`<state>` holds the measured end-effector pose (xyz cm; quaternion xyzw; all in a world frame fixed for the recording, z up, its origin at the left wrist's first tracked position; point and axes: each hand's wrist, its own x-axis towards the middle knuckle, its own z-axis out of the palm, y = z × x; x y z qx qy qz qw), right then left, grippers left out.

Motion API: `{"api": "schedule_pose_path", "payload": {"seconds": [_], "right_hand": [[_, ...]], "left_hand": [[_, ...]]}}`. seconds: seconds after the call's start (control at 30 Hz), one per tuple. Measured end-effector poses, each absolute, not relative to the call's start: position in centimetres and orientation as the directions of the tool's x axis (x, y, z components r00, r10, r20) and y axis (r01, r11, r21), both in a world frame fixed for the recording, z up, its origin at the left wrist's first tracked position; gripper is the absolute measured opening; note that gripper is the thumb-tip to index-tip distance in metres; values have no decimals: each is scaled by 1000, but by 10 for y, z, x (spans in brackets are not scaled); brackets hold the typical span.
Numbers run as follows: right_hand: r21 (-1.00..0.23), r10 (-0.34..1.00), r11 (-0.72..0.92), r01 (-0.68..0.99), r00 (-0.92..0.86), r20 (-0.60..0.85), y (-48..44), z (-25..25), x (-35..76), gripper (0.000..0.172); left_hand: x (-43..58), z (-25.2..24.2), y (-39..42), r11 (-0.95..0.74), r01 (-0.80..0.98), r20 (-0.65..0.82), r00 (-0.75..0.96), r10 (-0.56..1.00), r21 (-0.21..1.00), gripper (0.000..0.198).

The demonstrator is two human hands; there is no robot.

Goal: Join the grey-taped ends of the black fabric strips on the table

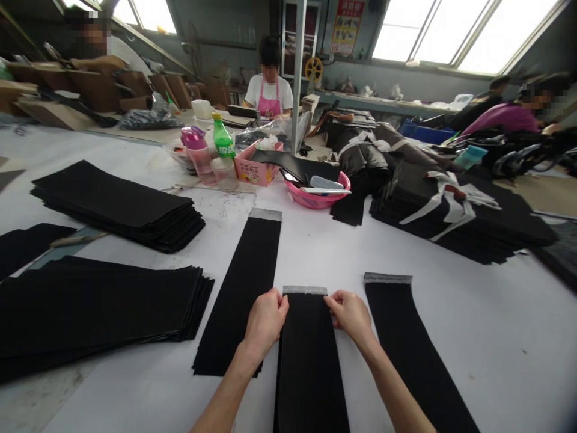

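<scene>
A long black strip [310, 355] with a grey band across its far end lies in front of me on the white table. My left hand [267, 316] pinches its left edge just below the grey band. On the opposite edge, my right hand [350, 313] grips the strip between thumb and fingers at about the same height. To the left, a stack of black strips [246, 288] points away from me, its top one also grey at the far end. Another black strip [415, 343] with a grey end lies to the right, bending toward the table's front.
Piles of black sheets [112, 198] and wider black pieces [99, 300] cover the left side. A pink basin [315, 198], a pink box [256, 168] and a green bottle [222, 137] stand ahead. At right sits a tied black stack [464, 210]. Several people work beyond.
</scene>
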<state>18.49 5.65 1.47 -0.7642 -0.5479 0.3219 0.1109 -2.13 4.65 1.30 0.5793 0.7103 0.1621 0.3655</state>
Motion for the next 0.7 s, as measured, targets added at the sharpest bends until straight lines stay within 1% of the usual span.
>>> {"api": "schedule_pose_path", "payload": {"seconds": [0.2, 0.4, 0.7], "right_hand": [[-494, 905, -372, 786, 190, -380, 57, 17, 184, 27], [-428, 903, -371, 824, 212, -375, 58, 20, 182, 27], [-381, 890, -413, 827, 279, -359, 55, 19, 176, 24]], "left_hand": [[-21, 19, 47, 229, 759, -295, -50, 954, 610, 29], [-21, 21, 47, 176, 806, -244, -41, 969, 566, 27], [-21, 18, 45, 191, 814, -264, -48, 963, 549, 30]]}}
